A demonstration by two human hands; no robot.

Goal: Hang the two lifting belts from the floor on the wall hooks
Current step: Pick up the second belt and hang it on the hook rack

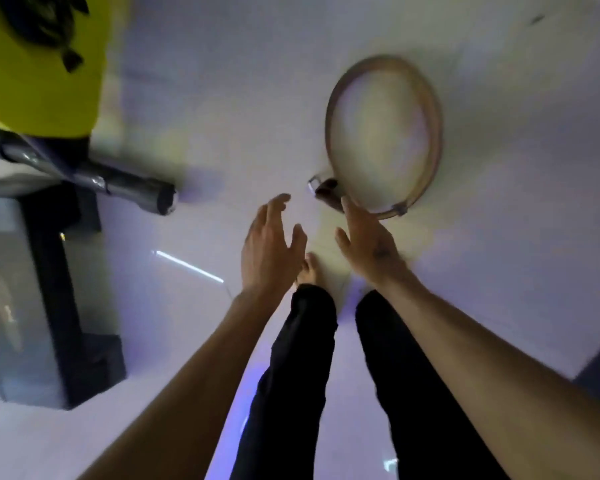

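A tan lifting belt (433,109) lies on the pale floor as a closed loop standing on its edge, with its dark end and metal buckle (317,183) at the near left. My right hand (367,244) reaches down with fingers apart, its fingertips just at the belt's buckle end; whether they touch it is blurred. My left hand (270,244) hovers open a little to the left, apart from the belt. Only this one belt is in view. No wall hooks are visible.
My legs in black trousers and a bare foot (307,271) stand below the hands. A grey and black machine base (49,306) and a grey bar (84,168) lie at the left. A yellow object (39,81) fills the upper left corner.
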